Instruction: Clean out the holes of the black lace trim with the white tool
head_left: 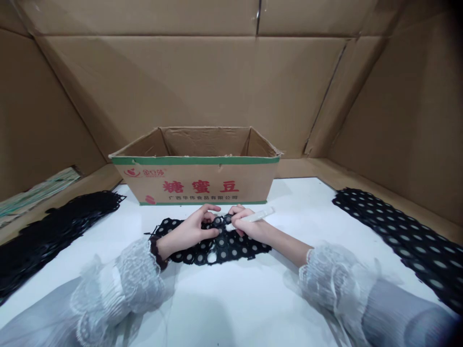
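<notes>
A black sheet of joined rings with pale round centres [223, 253] lies on the white table in front of the box. My left hand [193, 229] rests on its left part, thumb and fingers apart, with nothing gripped between them. In my right hand [248, 222] is a white pen-like tool [258, 214], its tip pointing down and left at the sheet's upper middle. One white round spot [211, 257] shows near the sheet's lower edge.
Behind the sheet stands an open cardboard box [197, 180] with red lettering. A stack of black pieces [54, 229] lies at the left, and another dotted black sheet [405, 231] at the right. Cardboard walls surround the white table [202, 308].
</notes>
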A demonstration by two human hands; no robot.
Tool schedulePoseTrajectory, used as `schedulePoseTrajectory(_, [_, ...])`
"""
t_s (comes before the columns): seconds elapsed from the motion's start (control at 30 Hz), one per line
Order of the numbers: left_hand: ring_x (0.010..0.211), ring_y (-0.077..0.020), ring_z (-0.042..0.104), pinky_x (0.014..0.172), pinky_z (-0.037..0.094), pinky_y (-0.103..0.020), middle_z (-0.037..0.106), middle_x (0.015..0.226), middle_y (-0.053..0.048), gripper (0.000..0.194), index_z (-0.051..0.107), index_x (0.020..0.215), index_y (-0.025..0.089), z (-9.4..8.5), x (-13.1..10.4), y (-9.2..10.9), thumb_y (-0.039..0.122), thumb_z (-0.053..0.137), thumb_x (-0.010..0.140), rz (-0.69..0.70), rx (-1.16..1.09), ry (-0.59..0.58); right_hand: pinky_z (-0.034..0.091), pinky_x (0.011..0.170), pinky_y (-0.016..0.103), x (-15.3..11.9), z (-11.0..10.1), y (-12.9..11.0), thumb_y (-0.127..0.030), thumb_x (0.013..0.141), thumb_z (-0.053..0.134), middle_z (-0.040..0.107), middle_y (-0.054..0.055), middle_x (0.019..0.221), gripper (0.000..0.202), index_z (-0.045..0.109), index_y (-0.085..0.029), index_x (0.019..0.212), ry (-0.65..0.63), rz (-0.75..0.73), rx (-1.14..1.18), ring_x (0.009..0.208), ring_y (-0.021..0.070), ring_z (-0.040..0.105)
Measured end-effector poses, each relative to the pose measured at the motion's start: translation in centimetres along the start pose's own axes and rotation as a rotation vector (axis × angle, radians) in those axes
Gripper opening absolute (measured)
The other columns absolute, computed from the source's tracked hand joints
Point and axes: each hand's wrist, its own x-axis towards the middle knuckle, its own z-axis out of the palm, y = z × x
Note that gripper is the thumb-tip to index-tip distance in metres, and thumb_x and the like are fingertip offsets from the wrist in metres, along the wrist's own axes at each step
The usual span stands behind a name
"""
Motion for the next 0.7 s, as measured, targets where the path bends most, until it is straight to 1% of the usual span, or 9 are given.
schedulePoseTrajectory(0.1, [0.086, -0.0161, 0.051, 0.082, 0.037, -0.031, 0.052, 0.083, 0.000, 0.046, 0.040, 0.116, 0.020, 0.1, 0.1, 0.0, 0.023, 0.057, 0.075, -0.025, -0.033, 0.011, 0.031, 0.086, 0.036, 0.0, 0.4, 0.0, -0.007, 0.067, 0.041, 0.051, 0.003, 0.080, 0.029, 0.041, -0.016, 0.039, 0.026, 0.020, -0.038, 0.088, 0.0180, 0.045])
schedulePoseTrajectory(0.17, [0.088, -0.0166, 0.050, 0.082, 0.037, -0.031, 0.052, 0.084, 0.000, 0.044, 0.040, 0.114, 0.020, 0.4, 0.0, 0.1, 0.022, 0.057, 0.074, -0.052, -0.026, 0.048, 0.032, 0.084, 0.036, -0.1, 0.8, 0.0, -0.009, 0.071, 0.041, 0.051, 0.003, 0.079, 0.031, 0.040, -0.016, 0.041, 0.045, 0.020, -0.091, 0.088, 0.0179, 0.043])
schedulePoseTrajectory(0.23, [0.090, -0.0168, 0.050, 0.083, 0.036, -0.031, 0.051, 0.086, -0.001, 0.039, 0.040, 0.108, 0.019, 0.6, -0.1, 0.3, 0.021, 0.057, 0.073, -0.056, -0.021, 0.094, 0.033, 0.081, 0.036, -0.1, 1.2, 0.1, -0.016, 0.078, 0.040, 0.049, 0.003, 0.078, 0.034, 0.040, -0.016, 0.044, 0.070, -0.014, -0.182, 0.085, 0.0179, 0.041])
schedulePoseTrajectory(0.3, [0.090, -0.0159, 0.050, 0.082, 0.037, -0.030, 0.049, 0.088, -0.001, 0.032, 0.039, 0.098, 0.020, 0.6, -0.1, 0.2, 0.021, 0.058, 0.072, -0.031, -0.042, 0.126, 0.033, 0.078, 0.036, -0.1, 1.6, 0.3, -0.024, 0.083, 0.040, 0.047, 0.004, 0.077, 0.036, 0.042, -0.016, 0.048, 0.101, -0.053, -0.291, 0.083, 0.0181, 0.039])
schedulePoseTrajectory(0.37, [0.086, -0.0144, 0.049, 0.079, 0.038, -0.029, 0.046, 0.086, 0.000, 0.029, 0.036, 0.089, 0.020, 0.5, 0.0, -0.2, 0.021, 0.059, 0.072, -0.013, -0.087, 0.124, 0.033, 0.078, 0.037, -0.1, 1.9, 0.4, -0.027, 0.085, 0.040, 0.046, 0.004, 0.077, 0.036, 0.043, -0.016, 0.051, 0.130, -0.072, -0.389, 0.082, 0.0181, 0.037])
schedulePoseTrajectory(0.43, [0.081, -0.0129, 0.048, 0.075, 0.038, -0.028, 0.043, 0.081, 0.002, 0.029, 0.034, 0.087, 0.020, 0.3, 0.2, -0.6, 0.022, 0.059, 0.072, -0.011, -0.118, 0.090, 0.033, 0.079, 0.037, -0.2, 1.9, 0.3, -0.026, 0.086, 0.039, 0.047, 0.004, 0.078, 0.035, 0.045, -0.016, 0.053, 0.144, -0.076, -0.447, 0.082, 0.0178, 0.036])
schedulePoseTrajectory(0.53, [0.075, -0.0115, 0.045, 0.070, 0.037, -0.026, 0.041, 0.079, 0.003, 0.032, 0.033, 0.088, 0.020, 0.3, 0.6, -1.0, 0.026, 0.060, 0.073, 0.004, -0.104, 0.064, 0.033, 0.080, 0.037, -0.3, 1.9, 0.0, -0.026, 0.087, 0.038, 0.047, 0.004, 0.078, 0.035, 0.047, -0.016, 0.055, 0.148, -0.100, -0.467, 0.081, 0.0174, 0.036])
schedulePoseTrajectory(0.63, [0.073, -0.0110, 0.044, 0.068, 0.035, -0.025, 0.041, 0.078, 0.004, 0.038, 0.033, 0.087, 0.020, 0.8, 0.6, -0.7, 0.031, 0.065, 0.070, -0.001, -0.046, 0.139, 0.034, 0.079, 0.037, -0.4, 1.8, -0.1, -0.026, 0.088, 0.038, 0.046, 0.004, 0.077, 0.036, 0.047, -0.016, 0.054, 0.148, -0.127, -0.445, 0.082, 0.0174, 0.036])
schedulePoseTrajectory(0.7, [0.075, -0.0112, 0.044, 0.070, 0.035, -0.025, 0.041, 0.080, 0.003, 0.037, 0.034, 0.086, 0.020, 1.1, 0.6, -0.4, 0.031, 0.065, 0.070, 0.003, 0.003, 0.186, 0.034, 0.079, 0.037, -0.3, 1.9, 0.1, -0.026, 0.087, 0.039, 0.047, 0.004, 0.077, 0.037, 0.046, -0.015, 0.053, 0.145, -0.132, -0.400, 0.082, 0.0176, 0.036])
